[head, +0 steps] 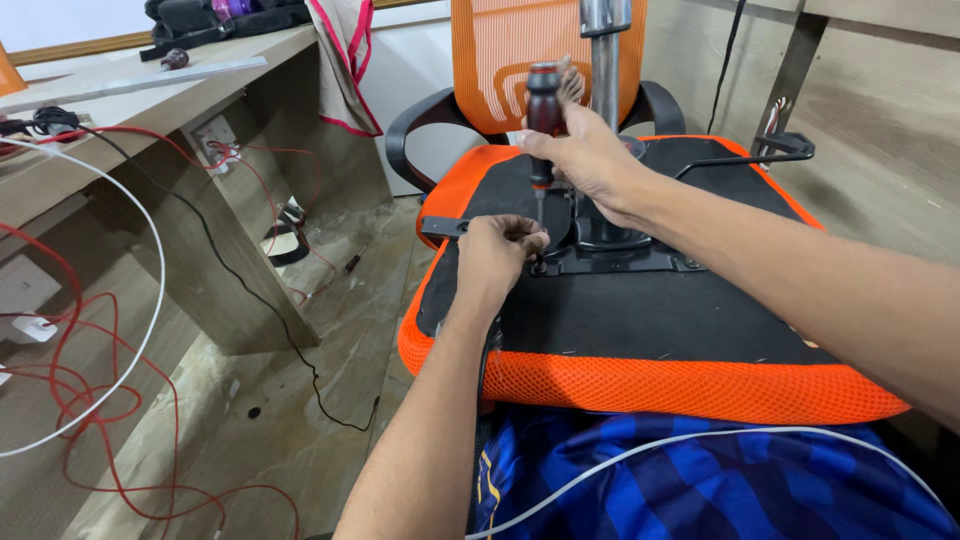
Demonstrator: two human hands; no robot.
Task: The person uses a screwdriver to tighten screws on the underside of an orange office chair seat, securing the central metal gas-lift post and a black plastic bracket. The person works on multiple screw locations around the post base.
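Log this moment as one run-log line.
right hand: grips screwdriver upright | left hand: steadies tip at screw | chair seat: upturned

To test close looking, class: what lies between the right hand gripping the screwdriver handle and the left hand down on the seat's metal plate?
In the head view, only the screwdriver's thin shaft spans from the right hand to the left hand, above the black seat underside.
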